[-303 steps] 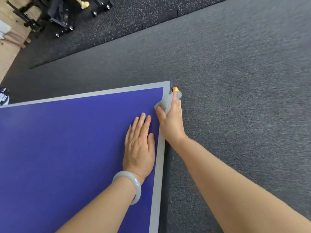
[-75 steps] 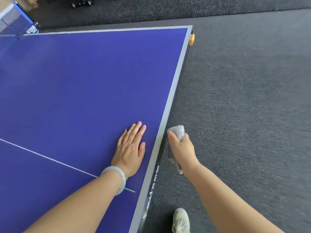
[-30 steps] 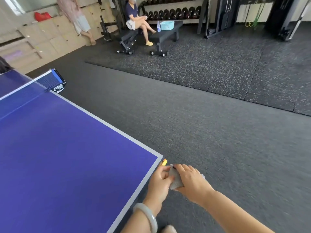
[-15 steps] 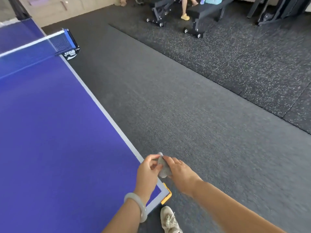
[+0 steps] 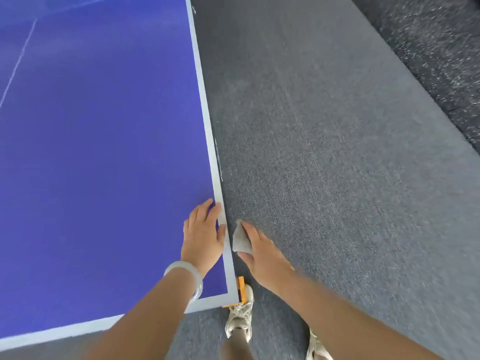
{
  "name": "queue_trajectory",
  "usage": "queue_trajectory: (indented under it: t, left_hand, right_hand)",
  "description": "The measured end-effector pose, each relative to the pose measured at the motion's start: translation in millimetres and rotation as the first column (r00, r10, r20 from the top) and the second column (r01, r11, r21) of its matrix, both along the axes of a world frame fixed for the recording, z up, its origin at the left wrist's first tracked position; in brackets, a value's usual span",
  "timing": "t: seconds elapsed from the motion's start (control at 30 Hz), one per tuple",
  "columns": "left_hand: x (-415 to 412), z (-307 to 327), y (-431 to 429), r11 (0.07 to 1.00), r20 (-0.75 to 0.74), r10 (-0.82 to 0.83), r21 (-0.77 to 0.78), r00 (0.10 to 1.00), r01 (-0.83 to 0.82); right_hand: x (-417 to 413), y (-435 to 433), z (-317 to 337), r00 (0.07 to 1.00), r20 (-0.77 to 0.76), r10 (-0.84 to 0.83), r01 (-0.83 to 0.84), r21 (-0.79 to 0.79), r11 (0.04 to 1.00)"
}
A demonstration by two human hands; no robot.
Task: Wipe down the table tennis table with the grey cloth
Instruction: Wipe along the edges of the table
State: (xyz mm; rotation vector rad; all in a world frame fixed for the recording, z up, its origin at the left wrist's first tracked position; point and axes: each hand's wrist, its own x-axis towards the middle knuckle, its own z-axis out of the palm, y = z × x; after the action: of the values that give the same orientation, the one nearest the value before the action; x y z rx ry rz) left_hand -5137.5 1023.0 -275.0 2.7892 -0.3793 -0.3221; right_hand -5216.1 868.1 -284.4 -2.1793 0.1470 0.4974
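A blue table tennis tabletop (image 5: 104, 152) is seen from above, filling the left of the view and edged by a pale border line (image 5: 210, 152). A grey cloth (image 5: 241, 241) is held bunched in the right hand (image 5: 262, 255), pinched between thumb and fingers, so the grip is closed narrowly around it. The cloth is placed at the tabletop's long side edge, just off the border line; whether it is pressed against that edge cannot be told.

Immediately left of the grip, the left hand (image 5: 204, 235) is laid flat on the tabletop with fingers straight, its thumb and fingertips lying over the border line. Nothing is held in it. A pale bangle (image 5: 193, 279) is worn on the left wrist.

Just behind the grip, nearer the person, an orange guard (image 5: 241, 289) is fitted on the tabletop's corner, and a pale laced shoe (image 5: 240, 315) is seen beneath it on the floor. A second shoe (image 5: 315, 346) is partly shown further right. To the right of the grip and beyond it grey carpet (image 5: 337, 178) is spread, bordered by a darker speckled mat (image 5: 441, 48). Far to the left of the grip – well apart from it – a thin white line (image 5: 15, 66) is painted along the blue surface
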Motion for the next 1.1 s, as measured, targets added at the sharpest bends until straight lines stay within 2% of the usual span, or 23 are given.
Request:
queue_trajectory:
  t: [0.07, 0.13, 0.2, 0.27, 0.33, 0.47, 0.63, 0.77, 0.87, 1.03, 1.1]
  left_hand:
    - [-11.6, -12.8, -5.6, 0.997, 0.084, 0.0, 0.076, 0.996, -0.006]
    - [-17.1, -23.6, -5.9, 0.99, 0.145, -0.026, 0.139, 0.989, 0.006]
    - [-15.8, -30.9, -3.8, 0.992, 0.148, -0.026, 0.125, 0.989, 0.008]
    - [-16.3, -31.7, -1.6, 0.995, 0.132, -0.018, 0.1, 0.991, 0.005]
    - [-16.5, -30.6, -3.0, 0.997, 0.137, -0.009, 0.082, 0.991, -0.002]
    - [-14.9, -31.3, -2.8, 0.998, 0.126, 0.006, 0.066, 0.992, -0.015]
    - [-16.5, -33.5, 4.5, 1.0, 0.119, -0.008, 0.005, 0.993, 0.007]
    - [-16.7, -32.1, 4.5, 1.0, 0.126, -0.025, 0.005, 0.992, 0.025]
    - [-17.0, -30.4, 0.7, 0.998, 0.127, 0.023, -0.069, 0.992, -0.014]
    - [-12.7, -37.6, 3.8, 0.997, 0.135, 0.032, -0.074, 0.99, -0.022]
    - [-16.2, -36.0, 5.2, 0.993, 0.128, 0.013, -0.119, 0.992, 0.003]
  right_hand:
    - [-11.1, 2.5, -5.2, 1.0, -0.017, -0.014, 0.018, 0.203, 0.979]
    - [-22.6, 6.9, -7.2, 1.0, -0.016, -0.004, 0.011, 0.411, 0.912]
    - [-35.3, 10.7, -5.6, 0.999, -0.043, -0.004, 0.028, 0.567, 0.823]
    - [-48.7, 17.6, -1.9, 0.995, -0.099, -0.014, 0.076, 0.656, 0.751]
    - [-54.2, 28.9, 0.4, 0.988, -0.138, -0.072, 0.148, 0.689, 0.71]
    - [-30.6, 44.8, -2.5, 0.937, -0.277, -0.214, 0.35, 0.75, 0.561]
    - [11.9, 43.2, -14.8, 0.904, -0.351, -0.246, 0.426, 0.802, 0.419]
    - [-22.0, 48.9, -24.4, 0.922, -0.304, -0.239, 0.379, 0.834, 0.402]
    - [-41.2, 51.4, -25.0, 0.921, -0.303, -0.245, 0.377, 0.852, 0.363]
    - [-30.5, 55.1, -19.9, 0.921, -0.23, -0.315, 0.358, 0.818, 0.449]
    - [-14.5, 52.3, -20.9, 0.912, -0.221, -0.347, 0.367, 0.817, 0.445]
